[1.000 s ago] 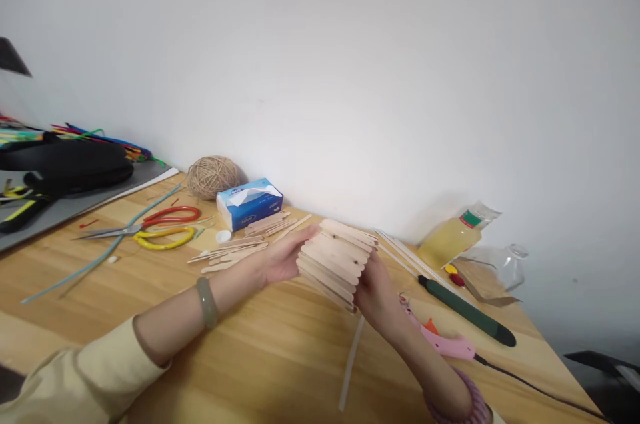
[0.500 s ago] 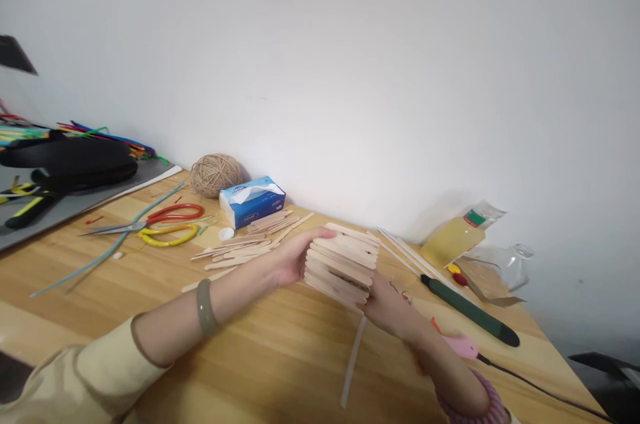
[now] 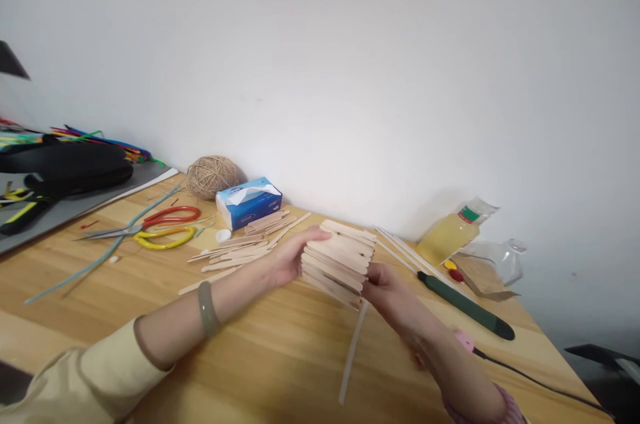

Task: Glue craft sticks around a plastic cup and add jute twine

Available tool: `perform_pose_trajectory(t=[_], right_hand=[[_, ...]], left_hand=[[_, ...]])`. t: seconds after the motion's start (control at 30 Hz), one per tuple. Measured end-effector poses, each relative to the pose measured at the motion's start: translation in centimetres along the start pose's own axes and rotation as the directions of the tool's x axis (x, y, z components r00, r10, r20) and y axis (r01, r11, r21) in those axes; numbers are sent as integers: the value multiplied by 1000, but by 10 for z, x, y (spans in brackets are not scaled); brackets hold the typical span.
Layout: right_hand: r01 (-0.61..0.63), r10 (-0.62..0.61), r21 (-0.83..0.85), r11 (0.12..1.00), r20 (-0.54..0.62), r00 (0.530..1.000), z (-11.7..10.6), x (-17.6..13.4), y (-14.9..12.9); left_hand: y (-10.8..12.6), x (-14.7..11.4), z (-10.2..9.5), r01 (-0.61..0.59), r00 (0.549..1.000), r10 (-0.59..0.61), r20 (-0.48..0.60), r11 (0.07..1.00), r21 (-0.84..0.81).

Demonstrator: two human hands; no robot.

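A small box-like piece of craft sticks (image 3: 340,254), laid side by side, is held tilted above the table. My left hand (image 3: 295,256) grips its left side, with the thumb over the upper edge and the other fingers hidden behind. At the right edge, my right hand (image 3: 387,291) closes its thumb and fingers on the piece; its fingertips are partly hidden. Beneath it lies a translucent white glue stick (image 3: 353,354). Loose craft sticks (image 3: 240,253) are scattered by my left forearm. A pink glue gun (image 3: 464,341) lies partly behind my right forearm.
Scissors (image 3: 137,231), a blue pipe cleaner (image 3: 95,263), a twine ball (image 3: 213,177) and a tissue pack (image 3: 250,203) are to the left. A dark green tool (image 3: 467,307), a tilted yellow-liquid bottle (image 3: 450,234) and a black cord (image 3: 530,377) occupy the right.
My right hand has come out from behind the piece to its right edge, its thumb now showing. The right forearm covers more of the glue gun. The view has shifted slightly.
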State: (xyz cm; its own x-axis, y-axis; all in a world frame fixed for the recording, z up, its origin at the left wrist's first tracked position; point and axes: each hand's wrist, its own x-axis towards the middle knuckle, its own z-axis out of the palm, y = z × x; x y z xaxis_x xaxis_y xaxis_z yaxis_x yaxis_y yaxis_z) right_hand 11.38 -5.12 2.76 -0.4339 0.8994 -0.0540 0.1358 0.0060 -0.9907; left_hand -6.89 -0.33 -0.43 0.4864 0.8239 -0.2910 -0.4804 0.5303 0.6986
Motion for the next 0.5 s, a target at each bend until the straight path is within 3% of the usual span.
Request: perform_pose_trajectory(t=[0.2, 0.27, 0.4, 0.5], right_hand=[[-10, 56, 430, 903, -94, 994, -18, -10, -2], [-9, 85, 505, 863, -127, 988, -19, -14, -3], [39, 57, 527, 849, -165, 985, -22, -20, -8], [124, -30, 460, 879, -205, 978, -31, -23, -13]], left_hand=[[14, 4, -15, -6, 999, 0, -48, 991, -132], [17, 4, -17, -4, 998, -5, -61, 989, -150], [16, 2, -21, -20, 1000, 19, -6, 978, -208], [12, 0, -23, -26, 984, 63, 164, 976, -216]])
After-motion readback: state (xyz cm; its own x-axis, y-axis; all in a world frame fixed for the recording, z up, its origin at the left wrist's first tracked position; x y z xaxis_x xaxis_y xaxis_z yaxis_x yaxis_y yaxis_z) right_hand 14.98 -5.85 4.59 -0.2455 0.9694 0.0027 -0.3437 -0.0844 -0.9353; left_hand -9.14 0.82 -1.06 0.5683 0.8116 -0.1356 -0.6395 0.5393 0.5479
